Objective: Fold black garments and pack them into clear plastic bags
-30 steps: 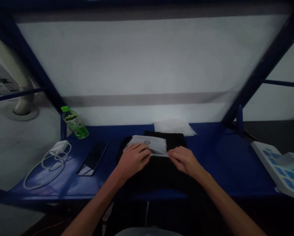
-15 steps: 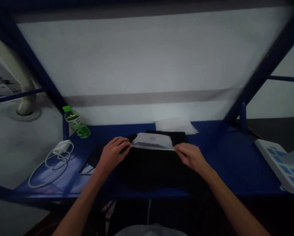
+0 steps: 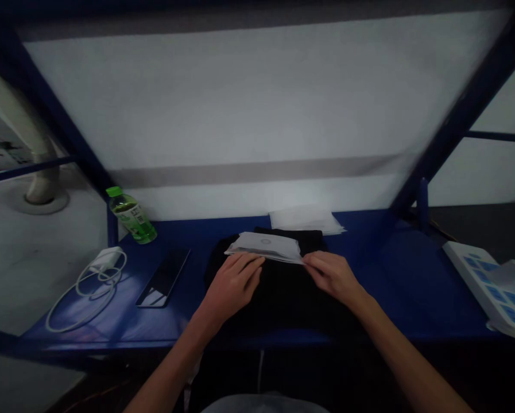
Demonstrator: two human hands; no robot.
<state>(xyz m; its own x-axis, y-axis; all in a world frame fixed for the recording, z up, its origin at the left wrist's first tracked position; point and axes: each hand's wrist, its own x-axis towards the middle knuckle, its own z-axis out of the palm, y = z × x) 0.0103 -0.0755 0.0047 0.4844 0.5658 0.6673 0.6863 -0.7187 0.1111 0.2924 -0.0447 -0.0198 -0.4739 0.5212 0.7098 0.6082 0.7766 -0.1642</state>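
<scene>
A flat white plastic bag (image 3: 266, 244) with a small round grey mark lies on folded black cloth (image 3: 278, 292). My left hand (image 3: 235, 281) is at the middle of the bag's near edge, its fingers closed over that edge. At the near right corner, my right hand (image 3: 332, 275) pinches the bag between thumb and fingers. The bag's left end shows free of either hand. Part of the near edge is hidden under my left fingers. Behind the cloth rests a small stack of similar white bags (image 3: 304, 219).
On the blue table (image 3: 390, 275), a phone (image 3: 165, 278), a white charger with cable (image 3: 104, 261) and a green-capped bottle (image 3: 132, 215) are on the left. A white box with blue patches (image 3: 490, 281) is at the right. Blue frame posts flank a pale back panel (image 3: 257, 103).
My left hand has moved right along the bag's near edge, from its left corner to the middle, uncovering the phone. My right hand stays at the right corner.
</scene>
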